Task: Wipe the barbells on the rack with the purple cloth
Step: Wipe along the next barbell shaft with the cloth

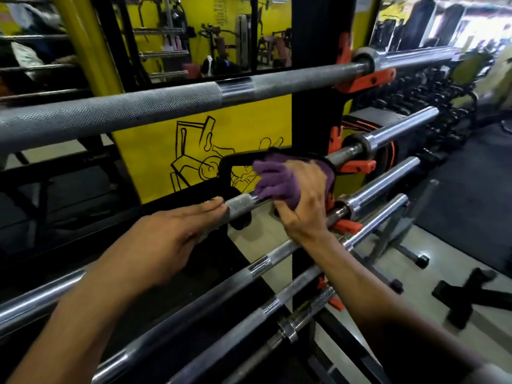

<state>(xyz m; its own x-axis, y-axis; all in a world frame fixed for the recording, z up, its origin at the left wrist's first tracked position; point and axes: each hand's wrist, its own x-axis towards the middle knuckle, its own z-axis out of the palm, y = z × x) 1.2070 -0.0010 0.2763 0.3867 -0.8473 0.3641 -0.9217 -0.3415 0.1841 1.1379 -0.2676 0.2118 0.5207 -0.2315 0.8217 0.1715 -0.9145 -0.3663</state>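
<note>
Several steel barbells lie across a black rack with orange hooks [357, 164]. My right hand [302, 198] grips the purple cloth [277, 181] and wraps it around the middle barbell [241, 203], just left of its collar. My left hand [169, 236] lies along the same bar further left, fingers straight on the knurled part. Above runs the thick top barbell [166, 103]. Lower barbells [277, 253] pass under my forearms.
A yellow panel with a black drawing [194, 156] stands behind the rack. A mirror above it reflects gym machines. At the right, a dumbbell rack [432, 87] runs into the distance, and a small black stand [468, 295] sits on the floor.
</note>
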